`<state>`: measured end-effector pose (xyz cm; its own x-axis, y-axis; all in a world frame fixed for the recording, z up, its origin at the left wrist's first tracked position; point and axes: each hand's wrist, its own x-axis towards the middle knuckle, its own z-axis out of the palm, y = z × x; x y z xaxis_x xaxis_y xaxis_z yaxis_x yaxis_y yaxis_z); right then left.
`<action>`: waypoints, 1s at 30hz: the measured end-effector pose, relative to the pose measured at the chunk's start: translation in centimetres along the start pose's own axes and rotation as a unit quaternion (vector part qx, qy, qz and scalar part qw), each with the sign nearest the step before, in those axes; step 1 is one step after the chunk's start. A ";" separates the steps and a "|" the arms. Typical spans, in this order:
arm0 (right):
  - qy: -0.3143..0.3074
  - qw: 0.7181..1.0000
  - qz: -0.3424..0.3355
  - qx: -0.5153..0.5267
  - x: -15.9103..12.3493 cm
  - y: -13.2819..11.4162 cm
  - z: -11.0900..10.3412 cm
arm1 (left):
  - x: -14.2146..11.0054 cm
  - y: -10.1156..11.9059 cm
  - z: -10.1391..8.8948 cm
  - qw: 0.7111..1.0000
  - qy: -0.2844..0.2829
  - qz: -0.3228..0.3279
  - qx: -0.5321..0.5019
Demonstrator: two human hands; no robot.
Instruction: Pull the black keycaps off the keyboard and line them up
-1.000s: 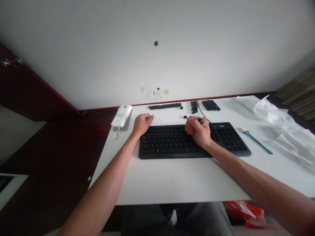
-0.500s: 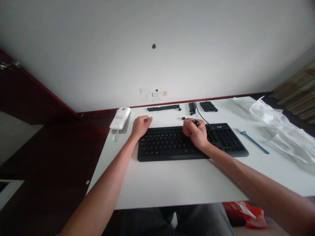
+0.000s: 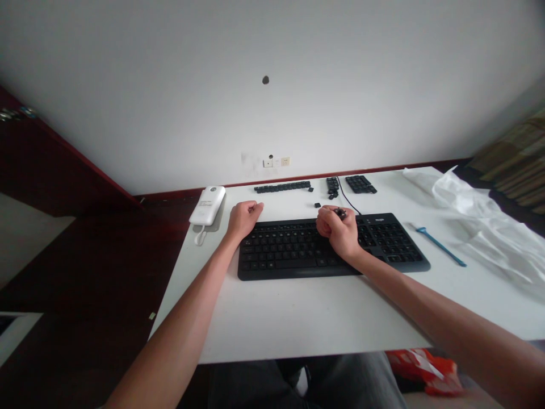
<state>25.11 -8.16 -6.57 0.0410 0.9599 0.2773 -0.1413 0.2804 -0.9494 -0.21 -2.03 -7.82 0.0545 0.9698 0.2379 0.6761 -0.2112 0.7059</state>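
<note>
A black keyboard (image 3: 293, 247) lies across the white table in front of me. My left hand (image 3: 244, 218) rests at its upper left corner, fingers curled into a loose fist with nothing showing in it. Over the keyboard's middle right, my right hand (image 3: 338, 230) is closed around a dark tool (image 3: 340, 213). Only the tool's round, ridged end shows above the fist; its lower part is hidden, so I cannot tell whether it touches the keys. Just beyond the right hand is a small loose black keycap (image 3: 317, 205).
Along the back lie a row of black keycaps (image 3: 283, 186), a smaller cluster (image 3: 332, 184) and a keypad group (image 3: 360, 184). A white power bank (image 3: 208, 205) with a strap sits left. To the right are a blue brush-like stick (image 3: 441, 247) and a crumpled white bag (image 3: 464, 199).
</note>
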 end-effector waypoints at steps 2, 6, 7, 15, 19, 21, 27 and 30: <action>-0.006 1.000 0.006 -0.015 0.0 0.1 -0.1 | 0.0 0.0 0.0 1.000 0.000 -0.001 -0.004; -0.011 0.999 0.007 -0.031 0.0 0.2 -0.2 | 0.0 0.0 0.0 1.000 0.001 -0.002 -0.007; -0.011 0.999 0.008 -0.030 0.0 0.2 -0.2 | 0.0 0.0 0.1 1.000 0.001 -0.002 -0.006; -0.017 1.000 0.012 -0.022 0.0 0.3 -0.3 | 0.1 -0.1 0.1 1.000 -0.005 -0.003 0.002; -0.020 1.000 0.021 -0.010 0.1 0.4 -0.4 | 0.0 0.0 0.0 1.000 -0.003 0.003 0.005; -0.020 0.999 0.028 0.009 0.3 0.4 -0.5 | 0.0 0.0 -0.1 1.000 -0.003 0.004 0.005; 0.006 0.994 0.049 0.101 0.9 -0.6 -0.7 | 0.1 -0.1 0.0 1.000 -0.005 0.001 -0.001; 0.008 0.992 0.046 0.116 0.9 -1.1 -0.7 | 0.1 -0.1 0.1 1.000 -0.003 0.000 -0.001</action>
<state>25.96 -7.59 -5.39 0.0335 0.9819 0.1863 -0.3692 0.1854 -0.9107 -0.23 -1.88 -7.94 0.0598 0.9705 0.2335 0.6746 -0.2117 0.7072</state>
